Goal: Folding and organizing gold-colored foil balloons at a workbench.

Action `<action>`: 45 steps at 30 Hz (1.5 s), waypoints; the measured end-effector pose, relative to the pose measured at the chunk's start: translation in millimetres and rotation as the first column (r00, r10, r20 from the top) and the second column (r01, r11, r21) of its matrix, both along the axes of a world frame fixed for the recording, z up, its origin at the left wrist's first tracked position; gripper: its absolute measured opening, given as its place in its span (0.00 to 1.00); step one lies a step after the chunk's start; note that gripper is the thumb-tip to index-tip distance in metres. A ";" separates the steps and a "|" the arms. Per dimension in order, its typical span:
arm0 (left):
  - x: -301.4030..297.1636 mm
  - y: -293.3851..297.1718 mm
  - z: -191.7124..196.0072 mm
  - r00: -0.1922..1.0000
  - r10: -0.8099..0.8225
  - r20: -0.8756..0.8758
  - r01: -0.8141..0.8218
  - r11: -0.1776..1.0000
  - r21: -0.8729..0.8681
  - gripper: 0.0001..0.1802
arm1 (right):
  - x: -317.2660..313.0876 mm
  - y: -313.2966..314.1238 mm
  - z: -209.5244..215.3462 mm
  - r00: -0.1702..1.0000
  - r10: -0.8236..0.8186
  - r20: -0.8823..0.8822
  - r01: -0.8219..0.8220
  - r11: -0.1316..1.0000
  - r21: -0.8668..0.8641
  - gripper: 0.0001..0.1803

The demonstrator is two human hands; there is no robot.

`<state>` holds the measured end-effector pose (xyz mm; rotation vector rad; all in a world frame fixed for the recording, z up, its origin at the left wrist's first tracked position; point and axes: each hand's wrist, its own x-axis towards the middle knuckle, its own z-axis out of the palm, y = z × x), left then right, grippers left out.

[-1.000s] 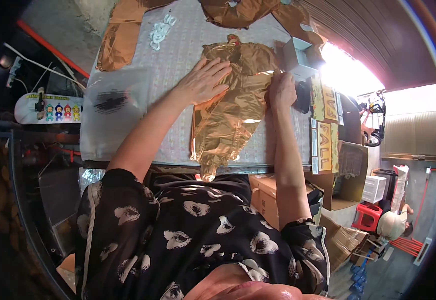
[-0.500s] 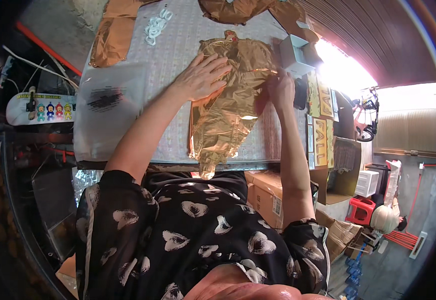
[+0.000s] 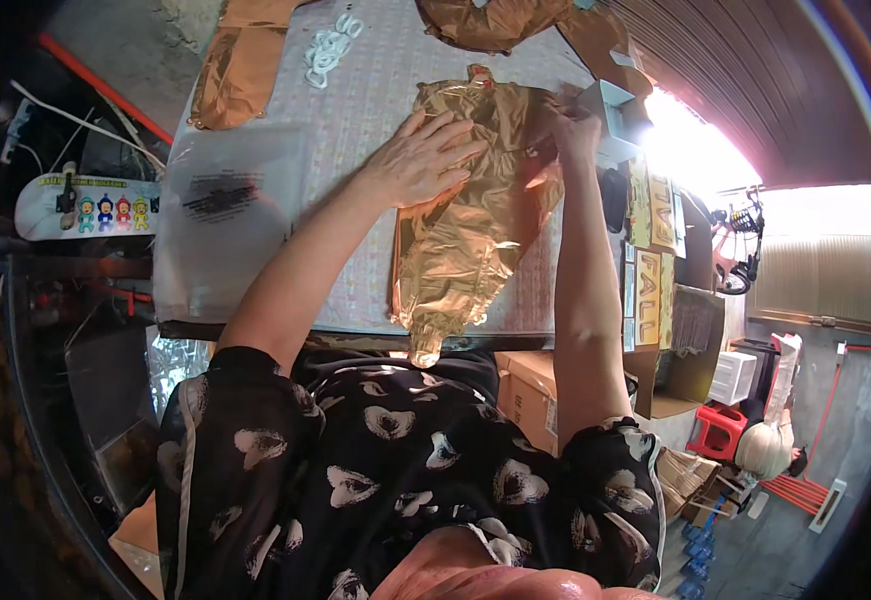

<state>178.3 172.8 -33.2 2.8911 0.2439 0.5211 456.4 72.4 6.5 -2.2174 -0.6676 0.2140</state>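
Foil [image 3: 486,215], gold and crinkled, pokes its narrow tip past the table's [image 3: 361,275] near edge; likely light, slippery, easily creased. Your left hand [image 3: 423,165] presses flat, spread; your right hand [image 3: 574,130] bunches at its right margin, pinch unclear. Margins seem the safest hold.

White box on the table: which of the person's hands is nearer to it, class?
Right. The right hand is close beside the white box, at the upper right edge of the gold foil; the left hand lies on the foil's left side, farther off.
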 end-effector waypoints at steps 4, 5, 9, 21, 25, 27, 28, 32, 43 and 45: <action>1.1 1.3 4.4 0.998 -0.030 -0.050 0.032 0.998 0.046 0.29 | -11.8 10.3 15.3 0.953 0.074 0.295 -0.090 0.995 0.042 0.21; 0.7 2.0 3.3 0.998 -0.030 -0.052 0.032 0.999 0.044 0.29 | -16.3 14.8 16.9 0.953 0.075 0.293 -0.090 0.995 0.041 0.21; -2.7 4.7 0.0 1.000 -0.016 -0.027 0.018 0.999 0.047 0.29 | -20.5 15.1 9.9 0.940 -0.042 0.338 -0.031 0.978 0.208 0.26; 1.6 4.1 12.7 0.990 -0.041 -0.135 0.042 0.999 0.008 0.31 | -37.5 -21.8 -3.4 0.962 0.071 -0.263 0.015 0.950 0.311 0.24; 7.6 1.7 17.9 0.988 -0.053 -0.146 0.053 0.999 -0.001 0.30 | -22.3 -21.9 -32.1 0.988 0.136 -0.070 -0.106 0.938 0.331 0.16; 4.4 5.1 18.9 0.989 -0.051 -0.139 0.052 0.999 0.007 0.30 | -26.3 -15.7 -36.5 0.982 0.140 -0.124 -0.085 0.927 0.366 0.14; 2.2 6.8 19.4 0.990 -0.056 -0.126 0.057 0.998 0.007 0.30 | -28.0 -13.1 -38.3 0.975 0.138 -0.174 -0.060 0.918 0.391 0.12; 7.8 3.9 24.9 0.990 -0.086 -0.109 0.091 0.995 0.033 0.29 | -11.0 -14.3 -59.1 0.981 0.150 -0.119 -0.081 0.888 0.453 0.09; 24.6 -12.9 16.8 0.997 0.073 0.010 -0.074 0.996 0.057 0.26 | -13.4 -14.0 -53.3 0.975 0.176 -0.138 -0.098 0.892 0.441 0.08; 23.2 -16.9 15.8 0.997 0.078 0.022 -0.079 0.994 0.075 0.26 | -12.0 -14.3 -53.2 0.976 0.163 -0.143 -0.087 0.897 0.433 0.08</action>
